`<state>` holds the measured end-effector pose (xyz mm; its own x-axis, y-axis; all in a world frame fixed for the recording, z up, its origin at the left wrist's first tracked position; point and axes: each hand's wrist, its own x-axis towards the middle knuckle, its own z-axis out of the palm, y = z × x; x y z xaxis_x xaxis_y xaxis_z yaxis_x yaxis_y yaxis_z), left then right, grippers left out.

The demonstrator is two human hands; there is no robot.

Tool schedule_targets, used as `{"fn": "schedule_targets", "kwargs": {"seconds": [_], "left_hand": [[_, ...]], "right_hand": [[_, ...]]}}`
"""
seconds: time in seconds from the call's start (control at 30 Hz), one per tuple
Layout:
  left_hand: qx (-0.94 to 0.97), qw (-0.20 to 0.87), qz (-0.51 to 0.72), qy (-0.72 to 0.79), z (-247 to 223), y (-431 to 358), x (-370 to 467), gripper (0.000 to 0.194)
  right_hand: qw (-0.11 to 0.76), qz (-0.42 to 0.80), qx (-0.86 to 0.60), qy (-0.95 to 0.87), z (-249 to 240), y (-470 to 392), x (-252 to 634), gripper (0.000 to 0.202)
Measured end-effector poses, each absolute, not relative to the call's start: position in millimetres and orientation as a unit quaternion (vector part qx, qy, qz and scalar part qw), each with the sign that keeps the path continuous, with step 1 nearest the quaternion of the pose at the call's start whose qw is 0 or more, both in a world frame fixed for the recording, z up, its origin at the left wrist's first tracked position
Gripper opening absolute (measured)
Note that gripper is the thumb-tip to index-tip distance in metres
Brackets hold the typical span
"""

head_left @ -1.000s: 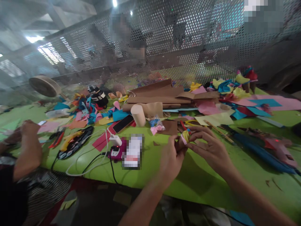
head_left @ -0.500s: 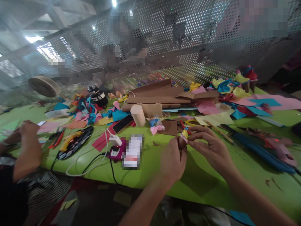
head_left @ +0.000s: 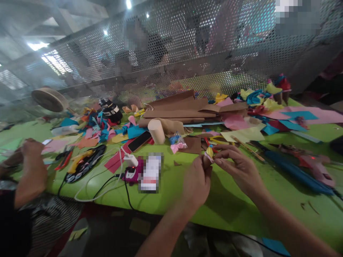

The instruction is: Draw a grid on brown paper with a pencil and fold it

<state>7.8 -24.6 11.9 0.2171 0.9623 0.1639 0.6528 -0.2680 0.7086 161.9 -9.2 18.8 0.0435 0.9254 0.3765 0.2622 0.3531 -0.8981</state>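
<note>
Between my two hands is a small paper ice cream cone (head_left: 209, 153), with a brown body, a pale pink rim, a yellow twisted top and a blue tip. My left hand (head_left: 197, 180) is closed around the brown body, hiding most of it. The thumb and fingertips of my right hand (head_left: 235, 164) pinch at the rim from the right side. Just beyond the hands lie a tool with yellow and red handles (head_left: 218, 138) and a brown paper piece (head_left: 191, 144).
To the left are a lit phone (head_left: 150, 173), a magenta power adapter (head_left: 134, 172) with cables, and another person's arm (head_left: 32, 167). A pink glue gun (head_left: 316, 166) lies right. Brown paper sheets (head_left: 179, 105) and a tan cylinder (head_left: 156, 131) stand behind. Finished-looking paper cones (head_left: 278, 91) are back right.
Both hands stay nearly in place on the paper ice cream cone. Its yellow top leans slightly differently, and my right fingers have shifted a little. The view has moved slightly.
</note>
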Motion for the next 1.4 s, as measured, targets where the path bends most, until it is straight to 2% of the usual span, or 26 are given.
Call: {"fn": "schedule_targets", "kwargs": {"seconds": [0.23,0.43,0.67,0.87,1.2,1.4], "left_hand": [[0.773,0.183,0.249,0.554,11.3,-25.4,8.6,0.026],[0.774,0.181,0.235,0.560,12.3,-25.0,8.4,0.025],[0.796,0.095,0.192,0.566,4.9,-25.5,8.3,0.047],[0.782,0.122,0.196,0.579,10.8,-25.3,8.9,0.036],[0.798,0.071,0.171,0.573,3.6,-25.6,8.1,0.050],[0.797,0.075,0.184,0.570,2.5,-25.7,7.8,0.050]], "right_hand": [[0.544,0.295,-0.487,-0.616,16.0,-9.6,161.3,0.028],[0.539,0.310,-0.485,-0.615,16.0,-8.9,163.2,0.031],[0.540,0.301,-0.503,-0.604,15.9,-8.2,162.1,0.036],[0.539,0.364,-0.484,-0.586,15.5,-8.0,164.9,0.031],[0.540,0.342,-0.496,-0.588,15.9,-8.3,164.2,0.031],[0.540,0.339,-0.493,-0.592,16.1,-8.8,164.6,0.026]]}}
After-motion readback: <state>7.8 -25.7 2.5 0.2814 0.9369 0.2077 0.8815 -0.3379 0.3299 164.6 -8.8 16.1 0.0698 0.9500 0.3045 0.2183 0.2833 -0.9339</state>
